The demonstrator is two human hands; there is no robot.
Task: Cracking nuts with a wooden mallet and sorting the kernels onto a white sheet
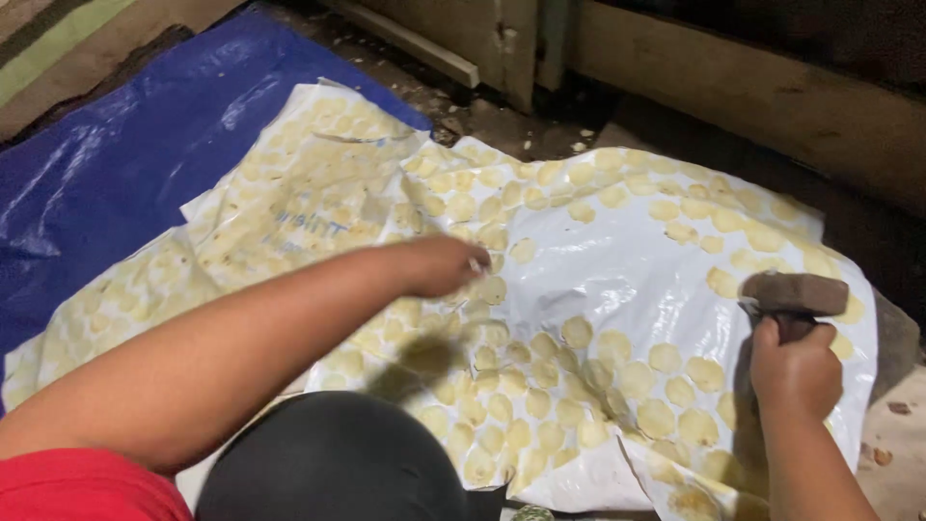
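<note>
Many thin round slices (577, 333) cover glossy plastic (617, 270); hands: right (795, 371) clamps a slicer (795, 293), left (442, 265) pinches.

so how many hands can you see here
2. The left hand reaches across the white sheet over the pale round slices. The right hand grips a wooden-headed tool at the sheet's right edge.

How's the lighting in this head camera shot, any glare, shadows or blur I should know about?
Head view: light glares off the white plastic sheet and streaks the blue tarp; the left hand is slightly motion-blurred and its arm casts a soft shadow over the pale round slices; the right hand, gripping a brown wooden tool, is sharper; the top corners fall into darkness.
</note>
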